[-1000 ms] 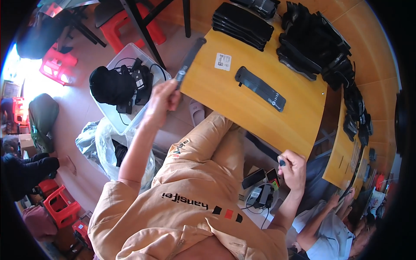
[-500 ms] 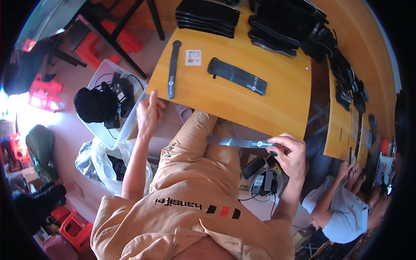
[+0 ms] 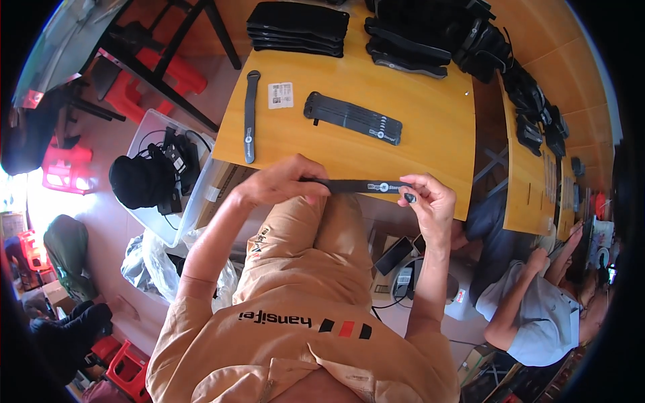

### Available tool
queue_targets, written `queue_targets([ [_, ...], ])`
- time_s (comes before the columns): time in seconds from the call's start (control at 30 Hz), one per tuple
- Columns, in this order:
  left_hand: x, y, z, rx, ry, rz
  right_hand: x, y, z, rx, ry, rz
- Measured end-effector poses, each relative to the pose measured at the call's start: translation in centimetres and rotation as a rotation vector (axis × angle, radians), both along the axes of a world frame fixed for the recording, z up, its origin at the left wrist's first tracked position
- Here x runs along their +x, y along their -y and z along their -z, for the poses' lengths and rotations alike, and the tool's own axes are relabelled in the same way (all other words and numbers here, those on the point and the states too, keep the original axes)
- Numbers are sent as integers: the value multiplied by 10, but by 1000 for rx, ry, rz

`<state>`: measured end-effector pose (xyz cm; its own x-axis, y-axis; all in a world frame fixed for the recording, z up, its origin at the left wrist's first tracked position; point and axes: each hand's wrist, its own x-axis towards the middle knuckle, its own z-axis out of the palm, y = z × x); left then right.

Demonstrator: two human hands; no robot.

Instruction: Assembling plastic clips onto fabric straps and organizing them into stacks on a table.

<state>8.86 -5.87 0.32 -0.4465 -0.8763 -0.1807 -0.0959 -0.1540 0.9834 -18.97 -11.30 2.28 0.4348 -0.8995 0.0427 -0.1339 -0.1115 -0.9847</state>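
A dark hook-and-loop strap (image 3: 356,186) with a white printed mark is stretched level between my hands, just off the table's near edge. My left hand (image 3: 289,180) is closed round one end, and my right hand (image 3: 430,201) pinches the other end between thumb and fingers. On the yellow table (image 3: 282,141) lies a single grey strap (image 3: 250,117), placed lengthwise at the left. To its right is a layered set of straps (image 3: 353,117) with ends slightly fanned. Between them sits a white printed label (image 3: 281,95).
Stacks of black straps (image 3: 295,28) and further black piles (image 3: 408,46) line the table's back. A clear plastic bin (image 3: 201,144) with black gear stands left of the table. A co-worker in a light shirt (image 3: 537,312) works at a second yellow table (image 3: 527,208) on the right.
My left hand has left the table corner and taken the strap's free end. My right hand has risen toward the table, and the strap is now drawn out between both.
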Motion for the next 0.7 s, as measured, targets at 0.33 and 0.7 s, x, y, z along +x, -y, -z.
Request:
queue_targets([
  [0.33,26,37,23,19,211,-514,20,34,52,264,83,313],
  [0.7,11,63,50,-49,316,-813,29,63,89,108,115,457],
])
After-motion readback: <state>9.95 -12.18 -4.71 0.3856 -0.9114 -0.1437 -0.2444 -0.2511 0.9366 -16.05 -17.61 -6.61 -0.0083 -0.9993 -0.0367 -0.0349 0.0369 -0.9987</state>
